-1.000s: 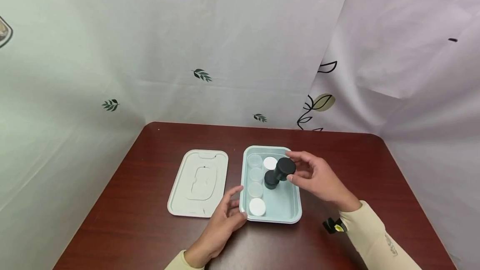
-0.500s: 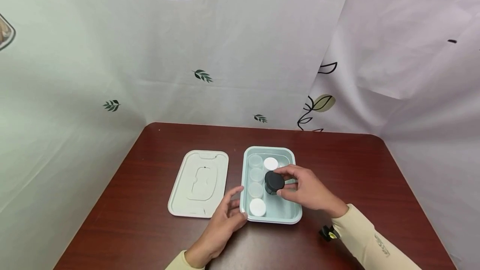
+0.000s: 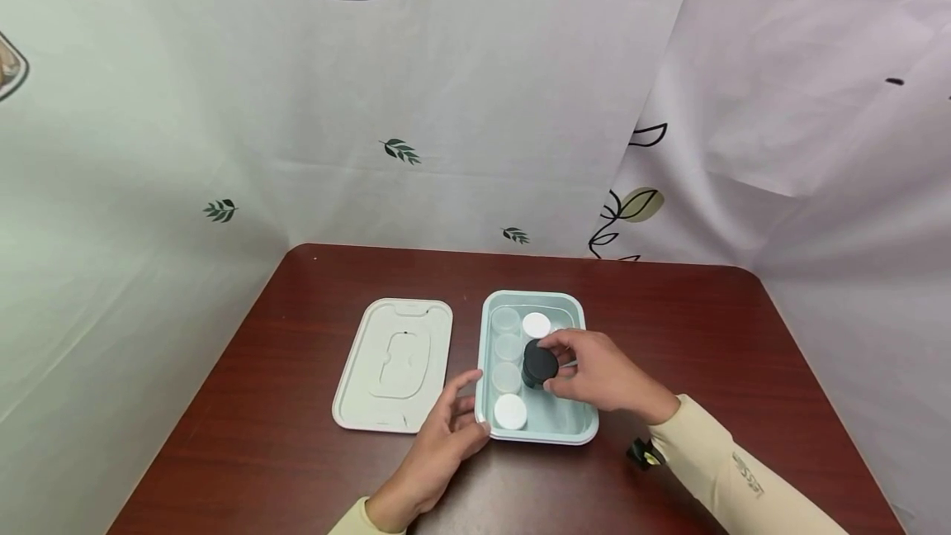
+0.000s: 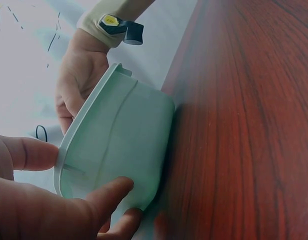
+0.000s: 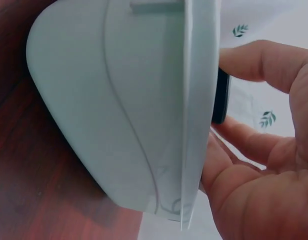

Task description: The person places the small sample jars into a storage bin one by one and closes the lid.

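A light blue plastic tub (image 3: 568, 428) sits on the table. My left hand (image 3: 443, 436) holds its near left corner; in the left wrist view one finger (image 4: 36, 154) is at the rim and others lie along the wall. My right hand (image 3: 598, 370) reaches over the right rim and pinches a small black round jar (image 3: 540, 360) by its sides. This jar overlaps the place of a second black jar in the tub, which it hides. In the right wrist view, the black top edge (image 5: 222, 95) shows above the tub's rim between thumb and fingers.
Inside the tub, several clear-topped round containers (image 3: 508, 347) line the left side, with a white-topped one (image 3: 510, 411) at the near end. Another white lid (image 3: 536, 324) is at the back. A pale tub lid (image 3: 394, 362) lies flat left of the tub.
My right hand has moved left and toward me, carrying the black jar over the other black jar, and now sits slightly further left. The left hand stays on the tub's corner.
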{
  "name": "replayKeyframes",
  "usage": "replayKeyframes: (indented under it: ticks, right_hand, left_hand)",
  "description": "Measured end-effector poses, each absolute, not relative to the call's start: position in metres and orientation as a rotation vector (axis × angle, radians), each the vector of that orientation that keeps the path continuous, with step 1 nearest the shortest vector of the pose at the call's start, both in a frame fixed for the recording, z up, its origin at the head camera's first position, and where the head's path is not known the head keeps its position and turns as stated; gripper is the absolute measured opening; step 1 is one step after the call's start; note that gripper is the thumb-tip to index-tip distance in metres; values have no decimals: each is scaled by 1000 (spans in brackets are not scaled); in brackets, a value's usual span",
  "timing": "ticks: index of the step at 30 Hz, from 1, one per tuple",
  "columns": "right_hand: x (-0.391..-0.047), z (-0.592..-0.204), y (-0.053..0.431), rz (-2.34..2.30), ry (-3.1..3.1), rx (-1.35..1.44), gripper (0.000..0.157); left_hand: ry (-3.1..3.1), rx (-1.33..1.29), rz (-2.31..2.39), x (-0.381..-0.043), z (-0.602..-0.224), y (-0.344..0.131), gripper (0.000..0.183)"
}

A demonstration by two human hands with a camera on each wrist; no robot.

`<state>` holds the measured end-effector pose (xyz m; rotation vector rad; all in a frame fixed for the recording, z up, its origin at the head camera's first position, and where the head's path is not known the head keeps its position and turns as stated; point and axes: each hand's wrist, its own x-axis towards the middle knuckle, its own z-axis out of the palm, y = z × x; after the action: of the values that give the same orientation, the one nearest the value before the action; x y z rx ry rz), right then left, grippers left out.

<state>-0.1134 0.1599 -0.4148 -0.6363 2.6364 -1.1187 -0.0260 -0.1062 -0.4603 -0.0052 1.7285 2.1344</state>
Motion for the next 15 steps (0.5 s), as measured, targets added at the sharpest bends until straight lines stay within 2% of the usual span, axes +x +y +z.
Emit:
replayKeyframes:
  ticks: [15]
  right_hand:
    - [-115,-412,152,-892,2679,-711,38]
  left_hand:
    - [1706,1,2143,-26,-462,-106,72]
